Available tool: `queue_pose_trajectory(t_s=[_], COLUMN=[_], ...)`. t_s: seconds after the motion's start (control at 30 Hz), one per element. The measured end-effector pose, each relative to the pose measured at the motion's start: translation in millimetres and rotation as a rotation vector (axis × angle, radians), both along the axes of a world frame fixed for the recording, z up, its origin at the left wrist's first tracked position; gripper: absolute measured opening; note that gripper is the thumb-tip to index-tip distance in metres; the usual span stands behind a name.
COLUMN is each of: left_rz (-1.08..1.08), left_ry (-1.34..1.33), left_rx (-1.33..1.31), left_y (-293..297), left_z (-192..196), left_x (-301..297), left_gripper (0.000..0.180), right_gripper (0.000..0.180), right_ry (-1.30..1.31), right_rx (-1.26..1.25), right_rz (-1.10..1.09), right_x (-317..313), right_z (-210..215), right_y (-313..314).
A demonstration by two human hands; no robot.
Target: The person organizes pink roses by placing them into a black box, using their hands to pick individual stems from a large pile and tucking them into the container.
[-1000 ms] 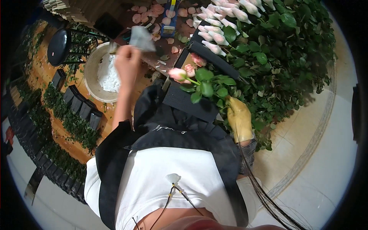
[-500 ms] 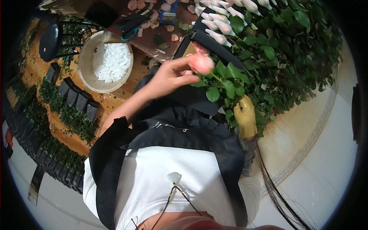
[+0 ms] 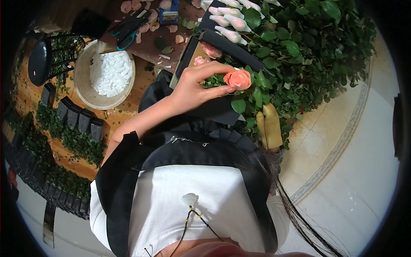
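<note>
A coral-pink rose [image 3: 238,80] faces up in front of me, green leaves [image 3: 259,88] along its stem. My bare left hand [image 3: 201,83] pinches the bloom at its left side, thumb below and fingers above. To the lower right, my right hand [image 3: 269,126] wears a yellow glove and is closed around the lower part of the leafy stem; the stem inside the glove is hidden. More pink roses [image 3: 211,50] lie just beyond my left hand, beside a roll of dark corrugated wrap [image 3: 233,49].
Netted rose heads [image 3: 231,21] and a large leafy heap [image 3: 308,55] fill the far right. Scissors [image 3: 126,34] and loose petals lie on the table [image 3: 150,43]. Left stand a bucket [image 3: 81,92] of white pieces, a black stool [image 3: 39,62] and dark-wrapped bundles [image 3: 79,113].
The rose has turned so its open top shows, and moved slightly right and down. My left hand stays on it. The gloved right hand has shifted a little, and the whole view has shifted.
</note>
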State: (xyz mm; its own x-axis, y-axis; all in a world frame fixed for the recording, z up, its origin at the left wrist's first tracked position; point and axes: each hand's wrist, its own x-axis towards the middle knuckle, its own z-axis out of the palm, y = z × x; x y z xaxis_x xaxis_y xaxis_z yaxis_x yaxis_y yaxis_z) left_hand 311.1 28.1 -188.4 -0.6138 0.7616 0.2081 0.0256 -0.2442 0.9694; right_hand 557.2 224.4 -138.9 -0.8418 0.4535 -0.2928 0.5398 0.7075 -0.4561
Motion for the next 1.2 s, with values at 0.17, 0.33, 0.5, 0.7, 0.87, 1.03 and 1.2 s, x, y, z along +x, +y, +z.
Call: queue_pose_trajectory(t_s=[0.17,0.33,0.5,0.7,0.87,1.03,1.2], left_rz=[-0.158,-0.117,0.004,0.003,-0.271,-0.279,-0.259], left_ry=[0.092,0.163,-0.038,0.037,0.364,0.452,0.311], left_rx=[-0.253,-0.799,-0.707,-0.673,-0.529,-0.513,-0.666], left_y=[0.5,-27.3,-33.9,-16.0,2.4,7.7,13.1], left_z=[-21.5,-81.6,-122.8,-120.4,-120.9,-113.8,-105.9], left_x=[-28.1,-77.7,-64.1,-46.6,-41.6,-42.5,-30.6], left_gripper=[0.052,0.031,0.028,0.026,0.045,0.065,0.073], right_gripper=[0.031,0.038,0.043,0.057,0.027,0.016,0.013], right_ry=[-0.245,-0.066,-0.307,-0.024,-0.326,0.0,0.06], right_rx=[0.166,0.322,0.303,0.088,0.2,0.248,0.265], right_rz=[-0.044,0.156,0.273,0.291,0.288,0.245,0.316], right_x=[7.7,1.6,-15.8,-84.1,-152.0,-133.1,-139.5], right_z=[-19.0,-83.8,-74.9,21.7,-55.0,-103.6,-125.6], right_y=[9.5,9.0,10.3,5.0,-31.8,-7.4,-4.6])
